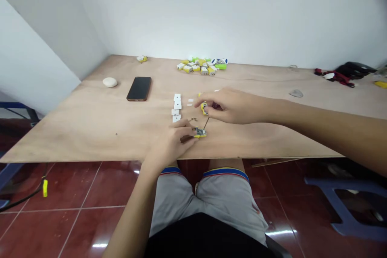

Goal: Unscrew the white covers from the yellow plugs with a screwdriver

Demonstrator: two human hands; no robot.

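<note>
Your left hand (172, 142) pinches a small board (200, 132) at the near middle of the bench (90, 129). Your right hand (237, 107) grips a yellow part (204, 108) just beyond it, right of the white pieces (177, 107). A phone (139, 88) lies farther left.

Black slab phone (139, 88) sits left of the white plastic squares (176, 108) on the plywood table (90, 129) (heap of yellow-white plastic parts (201, 65) behind them).
</note>
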